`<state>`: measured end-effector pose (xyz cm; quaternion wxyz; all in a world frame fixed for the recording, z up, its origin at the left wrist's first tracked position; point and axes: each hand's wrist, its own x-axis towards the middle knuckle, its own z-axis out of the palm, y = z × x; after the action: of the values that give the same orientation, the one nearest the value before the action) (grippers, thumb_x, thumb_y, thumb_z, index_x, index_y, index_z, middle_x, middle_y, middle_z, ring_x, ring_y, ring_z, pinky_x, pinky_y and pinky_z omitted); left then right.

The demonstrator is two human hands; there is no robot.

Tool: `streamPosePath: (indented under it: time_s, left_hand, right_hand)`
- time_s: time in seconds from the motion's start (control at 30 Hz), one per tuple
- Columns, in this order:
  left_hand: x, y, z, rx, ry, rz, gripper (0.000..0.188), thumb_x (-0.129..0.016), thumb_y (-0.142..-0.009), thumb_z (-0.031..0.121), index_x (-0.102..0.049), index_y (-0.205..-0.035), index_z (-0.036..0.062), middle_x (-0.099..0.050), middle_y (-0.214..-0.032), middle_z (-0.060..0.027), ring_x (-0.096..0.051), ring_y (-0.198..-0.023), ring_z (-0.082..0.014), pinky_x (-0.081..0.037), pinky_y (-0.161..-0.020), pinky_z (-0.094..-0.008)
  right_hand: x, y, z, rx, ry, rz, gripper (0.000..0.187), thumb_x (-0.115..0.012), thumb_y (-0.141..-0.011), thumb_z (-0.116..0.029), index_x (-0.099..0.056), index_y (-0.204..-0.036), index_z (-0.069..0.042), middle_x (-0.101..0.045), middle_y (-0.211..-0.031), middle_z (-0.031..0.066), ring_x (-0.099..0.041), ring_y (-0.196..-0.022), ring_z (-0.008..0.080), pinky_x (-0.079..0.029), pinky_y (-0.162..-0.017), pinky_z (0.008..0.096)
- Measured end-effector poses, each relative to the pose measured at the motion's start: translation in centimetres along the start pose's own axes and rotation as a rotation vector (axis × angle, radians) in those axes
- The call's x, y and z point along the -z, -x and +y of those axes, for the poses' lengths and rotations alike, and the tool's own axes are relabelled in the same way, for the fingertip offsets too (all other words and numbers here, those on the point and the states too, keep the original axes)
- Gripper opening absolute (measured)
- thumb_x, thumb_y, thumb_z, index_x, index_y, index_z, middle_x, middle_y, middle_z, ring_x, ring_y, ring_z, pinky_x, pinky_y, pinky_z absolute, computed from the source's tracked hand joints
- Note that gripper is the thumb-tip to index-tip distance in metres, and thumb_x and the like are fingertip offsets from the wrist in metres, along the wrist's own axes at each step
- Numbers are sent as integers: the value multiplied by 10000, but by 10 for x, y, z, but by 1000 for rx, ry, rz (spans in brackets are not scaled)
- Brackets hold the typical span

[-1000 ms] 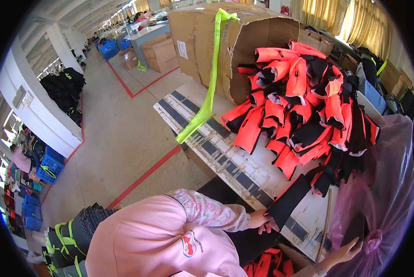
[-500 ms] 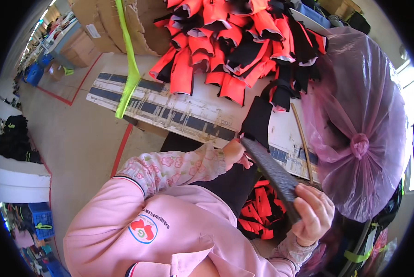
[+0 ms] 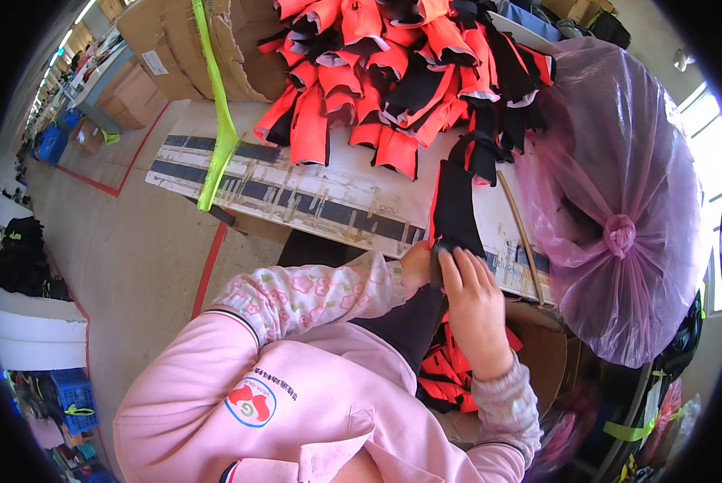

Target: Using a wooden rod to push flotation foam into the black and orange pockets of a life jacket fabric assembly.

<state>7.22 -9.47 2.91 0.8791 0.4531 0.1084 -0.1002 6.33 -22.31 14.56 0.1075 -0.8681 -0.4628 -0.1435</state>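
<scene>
A long black fabric sleeve [image 3: 455, 201] with a bright red-orange edge reaches from the table's near edge toward the pile. My left hand [image 3: 414, 267] is closed on its near end, at the left side. Over that same end bends my right hand [image 3: 475, 310], fingers pressed on the cloth and thumb hidden. A short bit of dark grey strip [image 3: 436, 267] shows between the hands; its remainder is covered. Beyond lies a heap of red-orange and black sleeves [image 3: 361, 88] on the white table [image 3: 296, 205].
A neon yellow-green strip [image 3: 220, 145] hangs at the left by a cardboard box [image 3: 179, 52]. A wooden stick [image 3: 519, 229] lies right of the sleeve. Farther right bulges a knotted pink plastic bag [image 3: 618, 161]. Below the table, a carton [image 3: 542, 338] stands beside more red-orange pieces [image 3: 445, 370].
My right hand has swung up and left from the lower right, bringing the stretched-out grey strip to the sleeve's near end. My left hand stays almost in place.
</scene>
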Motion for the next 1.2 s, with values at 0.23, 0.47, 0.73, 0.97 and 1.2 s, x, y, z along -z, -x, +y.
streamPosePath:
  time_s: [0.23,0.47,0.73,0.97,1.2]
  left_hand:
    - [3,11,-15,67,-189,47,133,-527,-819,64,-574,-943,80,-576,-758,-7,-515,-618,-75,-378,-515,-230]
    - [23,16,-56,156,-173,174,186,-426,-859,80,-601,-918,51,-609,-765,-46,-574,-653,-130,-445,-559,-272]
    - [35,14,-77,145,-148,262,201,-431,-864,76,-604,-965,52,-620,-766,-65,-593,-660,-147,-457,-548,-282]
    - [50,3,-77,171,-252,56,182,-443,-876,85,-592,-781,42,-572,-569,-93,-546,-426,-208,-431,-399,-313]
    - [61,-2,-106,144,-67,22,163,-472,-848,86,-597,-753,41,-574,-560,-116,-557,-422,-209,-423,-342,-298]
  right_hand:
    - [-64,2,9,-191,-125,-125,284,-598,-680,-25,-507,-948,-4,-541,-861,151,-534,-816,322,-437,-743,402]
    - [-118,24,7,-279,-199,-201,75,-527,-726,-68,-599,-735,-49,-597,-677,149,-609,-645,300,-483,-574,405]
    - [-157,35,1,-413,-173,-357,92,-589,-685,-109,-643,-631,-57,-617,-660,147,-611,-612,309,-489,-571,410]
    - [-172,14,22,-625,-523,-989,158,-653,-685,-218,-653,-573,-106,-635,-627,93,-620,-610,259,-490,-641,393]
    - [-167,15,20,-238,-390,-823,142,-619,-710,-202,-641,-623,-92,-633,-662,114,-616,-639,286,-491,-644,400]
